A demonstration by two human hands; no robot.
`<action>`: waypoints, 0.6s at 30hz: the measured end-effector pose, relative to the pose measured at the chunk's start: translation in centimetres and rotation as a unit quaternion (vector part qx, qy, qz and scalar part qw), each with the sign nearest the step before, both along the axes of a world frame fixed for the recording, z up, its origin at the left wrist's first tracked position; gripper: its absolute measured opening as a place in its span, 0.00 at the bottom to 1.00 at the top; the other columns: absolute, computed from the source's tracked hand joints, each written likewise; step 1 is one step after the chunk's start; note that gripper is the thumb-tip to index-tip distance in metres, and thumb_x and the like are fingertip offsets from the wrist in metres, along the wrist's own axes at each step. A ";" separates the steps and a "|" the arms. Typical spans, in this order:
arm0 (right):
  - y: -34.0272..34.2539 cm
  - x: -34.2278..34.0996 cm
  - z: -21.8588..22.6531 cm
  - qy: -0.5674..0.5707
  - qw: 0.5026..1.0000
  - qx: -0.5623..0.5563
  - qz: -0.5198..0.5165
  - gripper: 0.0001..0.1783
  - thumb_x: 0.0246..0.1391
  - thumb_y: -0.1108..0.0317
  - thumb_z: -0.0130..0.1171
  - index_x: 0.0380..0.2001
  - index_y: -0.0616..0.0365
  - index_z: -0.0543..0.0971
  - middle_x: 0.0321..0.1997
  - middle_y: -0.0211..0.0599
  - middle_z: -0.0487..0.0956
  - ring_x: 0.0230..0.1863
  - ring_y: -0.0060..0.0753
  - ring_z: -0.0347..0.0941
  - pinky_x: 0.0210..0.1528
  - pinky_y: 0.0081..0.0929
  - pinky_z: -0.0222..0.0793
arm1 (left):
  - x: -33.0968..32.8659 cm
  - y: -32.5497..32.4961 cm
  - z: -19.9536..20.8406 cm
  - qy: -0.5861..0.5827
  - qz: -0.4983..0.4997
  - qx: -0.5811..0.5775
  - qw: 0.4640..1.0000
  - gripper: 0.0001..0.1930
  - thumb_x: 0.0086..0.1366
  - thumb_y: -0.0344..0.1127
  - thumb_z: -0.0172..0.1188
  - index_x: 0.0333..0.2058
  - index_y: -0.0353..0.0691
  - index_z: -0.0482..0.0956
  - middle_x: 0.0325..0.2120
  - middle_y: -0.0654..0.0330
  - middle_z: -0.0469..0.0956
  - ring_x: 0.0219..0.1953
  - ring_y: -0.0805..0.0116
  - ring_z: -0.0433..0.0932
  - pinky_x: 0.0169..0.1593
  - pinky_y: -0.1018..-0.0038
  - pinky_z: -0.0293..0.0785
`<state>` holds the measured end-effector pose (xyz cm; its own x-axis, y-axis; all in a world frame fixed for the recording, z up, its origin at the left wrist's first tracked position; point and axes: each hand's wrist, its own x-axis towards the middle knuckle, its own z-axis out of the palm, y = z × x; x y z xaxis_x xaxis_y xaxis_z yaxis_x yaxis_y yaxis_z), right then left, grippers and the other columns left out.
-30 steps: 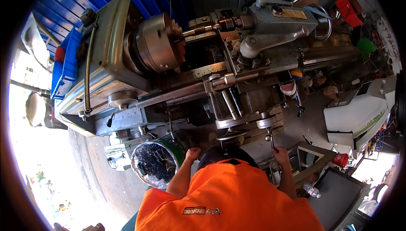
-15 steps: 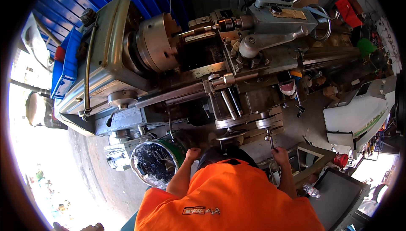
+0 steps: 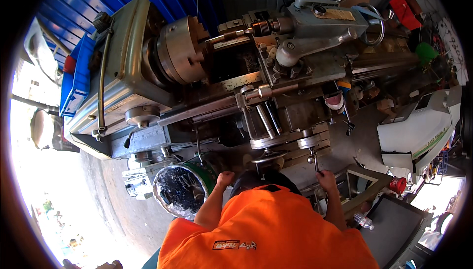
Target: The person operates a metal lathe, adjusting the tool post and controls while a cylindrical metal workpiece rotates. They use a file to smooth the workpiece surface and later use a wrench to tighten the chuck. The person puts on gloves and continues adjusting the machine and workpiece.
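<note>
A large metal lathe stands in front of me. My right hand (image 3: 326, 180) is closed round the lower end of a crank handle (image 3: 316, 163) on the lathe's carriage. My left hand (image 3: 225, 178) is a fist beside the bucket, and nothing shows sticking out of it. The chuck (image 3: 181, 51) faces a slender metal workpiece (image 3: 226, 37), which reaches to the tailstock (image 3: 326, 19). Below the workpiece sits the tool post with its long lever (image 3: 315, 47). Left of the crank, a handwheel (image 3: 269, 158) lies close before my body, touched by neither hand.
At my left stands a bucket (image 3: 158, 185) with dark and whitish contents. A blue bin (image 3: 76, 79) rests by the headstock (image 3: 129, 57). To my right are a metal frame (image 3: 367, 190), a red can (image 3: 397, 185), a plastic bottle (image 3: 363, 221) and a white machine casing (image 3: 414, 133).
</note>
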<state>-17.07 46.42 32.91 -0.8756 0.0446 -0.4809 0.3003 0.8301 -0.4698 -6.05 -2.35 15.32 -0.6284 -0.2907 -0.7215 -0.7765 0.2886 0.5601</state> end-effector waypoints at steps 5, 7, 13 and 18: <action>0.1 0.2 -0.3 -0.012 1.000 0.007 -0.006 0.19 0.50 0.54 0.60 0.31 0.63 0.82 0.30 0.54 0.80 0.37 0.56 0.77 0.40 0.44 0.72 | -0.7 0.5 1.9 -0.062 0.058 0.068 0.994 0.15 0.63 0.44 0.60 0.37 0.36 0.82 0.23 0.60 0.79 0.22 0.71 0.78 0.22 0.74 0.73; 0.0 0.2 -0.3 -0.015 1.000 0.009 -0.004 0.19 0.51 0.54 0.60 0.31 0.62 0.82 0.31 0.54 0.80 0.37 0.57 0.77 0.41 0.45 0.72 | -0.7 0.6 2.3 -0.065 0.074 0.076 0.992 0.15 0.64 0.43 0.60 0.39 0.36 0.81 0.24 0.59 0.79 0.23 0.69 0.79 0.22 0.74 0.74; 0.1 0.0 -0.3 -0.020 1.000 0.013 -0.003 0.19 0.51 0.54 0.60 0.31 0.62 0.81 0.31 0.54 0.80 0.37 0.57 0.77 0.41 0.45 0.72 | -0.9 0.9 2.6 -0.066 0.099 0.091 0.989 0.16 0.64 0.42 0.60 0.42 0.35 0.80 0.28 0.57 0.80 0.25 0.67 0.81 0.23 0.74 0.75; -0.1 0.0 0.1 -0.025 1.000 0.010 -0.004 0.19 0.51 0.55 0.60 0.31 0.63 0.81 0.30 0.55 0.80 0.37 0.57 0.77 0.40 0.45 0.72 | -0.9 0.9 2.3 -0.067 0.112 0.091 0.987 0.18 0.61 0.43 0.62 0.43 0.35 0.82 0.28 0.58 0.82 0.24 0.68 0.81 0.27 0.73 0.77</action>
<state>-17.08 46.30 32.99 -0.8505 0.0614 -0.5223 0.3290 0.8369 -0.4374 -6.97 -1.49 17.62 -0.4577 -0.2700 -0.8471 -0.8805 0.0053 0.4740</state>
